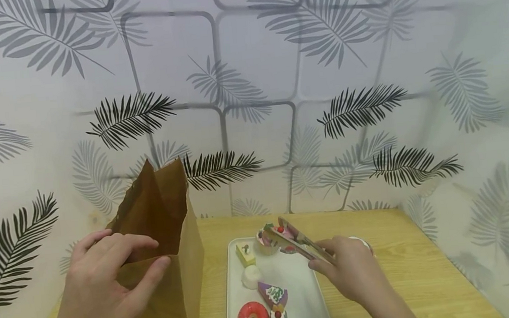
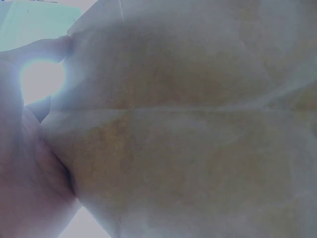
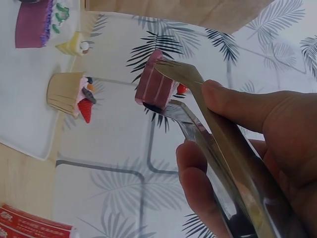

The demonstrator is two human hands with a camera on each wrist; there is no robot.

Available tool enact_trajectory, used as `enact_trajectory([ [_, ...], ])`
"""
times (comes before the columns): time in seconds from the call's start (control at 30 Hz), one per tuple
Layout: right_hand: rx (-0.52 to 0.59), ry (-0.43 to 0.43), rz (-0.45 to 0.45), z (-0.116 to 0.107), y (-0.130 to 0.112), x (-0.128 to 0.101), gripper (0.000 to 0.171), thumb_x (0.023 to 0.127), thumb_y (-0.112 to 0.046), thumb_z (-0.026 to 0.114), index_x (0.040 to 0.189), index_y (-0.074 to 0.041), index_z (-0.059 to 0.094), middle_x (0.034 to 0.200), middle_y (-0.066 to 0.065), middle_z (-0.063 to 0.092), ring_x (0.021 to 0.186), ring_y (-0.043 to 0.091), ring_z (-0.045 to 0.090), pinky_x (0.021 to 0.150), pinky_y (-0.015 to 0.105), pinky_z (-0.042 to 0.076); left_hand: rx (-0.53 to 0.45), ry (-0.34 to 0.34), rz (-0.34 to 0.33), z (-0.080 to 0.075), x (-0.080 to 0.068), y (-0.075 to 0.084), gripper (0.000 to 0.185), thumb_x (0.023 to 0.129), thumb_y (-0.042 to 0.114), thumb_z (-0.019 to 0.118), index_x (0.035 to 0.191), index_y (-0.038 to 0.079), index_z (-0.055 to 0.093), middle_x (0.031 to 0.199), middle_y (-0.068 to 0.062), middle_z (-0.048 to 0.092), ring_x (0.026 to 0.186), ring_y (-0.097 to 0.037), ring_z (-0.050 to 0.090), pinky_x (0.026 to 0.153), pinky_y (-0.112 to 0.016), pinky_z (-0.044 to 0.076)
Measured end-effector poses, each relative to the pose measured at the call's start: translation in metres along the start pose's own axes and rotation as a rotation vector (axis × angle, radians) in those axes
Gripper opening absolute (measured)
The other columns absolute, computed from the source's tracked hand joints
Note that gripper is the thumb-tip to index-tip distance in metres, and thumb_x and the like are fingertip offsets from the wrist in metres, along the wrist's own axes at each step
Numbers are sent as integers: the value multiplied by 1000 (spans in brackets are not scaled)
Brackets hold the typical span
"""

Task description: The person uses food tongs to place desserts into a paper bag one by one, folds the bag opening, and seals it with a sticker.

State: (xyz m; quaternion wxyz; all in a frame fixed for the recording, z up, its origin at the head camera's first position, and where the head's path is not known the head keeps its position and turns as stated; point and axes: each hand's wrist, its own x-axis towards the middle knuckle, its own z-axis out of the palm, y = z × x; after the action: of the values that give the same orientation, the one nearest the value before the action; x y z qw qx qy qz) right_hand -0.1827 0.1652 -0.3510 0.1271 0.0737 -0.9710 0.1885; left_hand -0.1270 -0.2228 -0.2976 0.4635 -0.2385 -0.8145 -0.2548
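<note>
From the head camera I see my left hand (image 1: 104,283) at the near left, fingers and thumb curled round the near rim of a brown paper bag (image 1: 168,267) that stands upright and open-mouthed on the wooden table (image 1: 409,266). Just right of the bag lies a white rectangular tray (image 1: 299,281) carrying toy pastries: a yellow cake square (image 1: 245,253) at the far left corner, a white round piece (image 1: 251,276) nearer, a purple cake wedge (image 1: 273,293), and a pink-iced doughnut (image 1: 252,317) at the near end. My right hand (image 1: 352,271) grips a pair of metal tongs (image 1: 300,243), whose tips reach over the far end of the tray beside a cupcake (image 1: 266,241). In the left wrist view the bag's paper (image 2: 188,129) fills nearly everything, washed out by glare; my fingers (image 2: 34,54) press its edge at the left, pinching it as far as I can tell. In the right wrist view my thumb and fingers (image 3: 247,111) squeeze the tongs (image 3: 198,109) nearly closed on a pink layered cake slice (image 3: 154,84), held clear above the tray (image 3: 29,114). The cupcake (image 3: 69,94) with its red strawberry sits on the tray, the yellow piece (image 3: 74,45) and purple wedge (image 3: 33,25) beyond it.
</note>
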Motion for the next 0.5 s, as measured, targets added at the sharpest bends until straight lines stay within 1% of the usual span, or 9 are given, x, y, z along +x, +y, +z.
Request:
enact_trajectory([
  [0.1,28,2,-3,-5,-3,-1,36,86,-37,84,115,-16,80,77,-7,65,68,13,51,69,38,46,7,-29,-24,-1,-1,0,36,96,48,68,97,13,75,91,0,76,86,-15,65,116,-24,29],
  [0.2,69,-2,1,-9,-6,-2,35,86,-35,84,115,-15,80,81,-5,68,68,14,50,64,33,45,9,-37,-34,-1,-1,0,28,92,41,74,97,14,75,92,0,77,86,-16,65,116,-24,29],
  [0.27,88,2,1,-13,-9,-3,35,86,-34,84,116,-16,80,84,-4,69,67,14,50,62,31,44,10,-40,-38,-1,-2,0,25,90,38,76,97,14,75,92,1,76,86,-16,65,116,-24,29],
  [0.4,96,24,-16,-21,-17,-5,35,87,-33,84,118,-17,79,87,-3,71,66,13,49,59,29,43,10,-41,-40,-2,-2,0,26,90,39,76,98,13,75,93,0,77,88,-17,66,116,-24,28],
  [0.5,87,39,-37,-27,-21,-6,36,87,-33,84,118,-18,79,85,-4,70,65,13,47,57,29,40,8,-35,-32,-2,-3,-1,31,93,43,72,98,13,75,94,-1,77,88,-18,66,116,-24,28],
])
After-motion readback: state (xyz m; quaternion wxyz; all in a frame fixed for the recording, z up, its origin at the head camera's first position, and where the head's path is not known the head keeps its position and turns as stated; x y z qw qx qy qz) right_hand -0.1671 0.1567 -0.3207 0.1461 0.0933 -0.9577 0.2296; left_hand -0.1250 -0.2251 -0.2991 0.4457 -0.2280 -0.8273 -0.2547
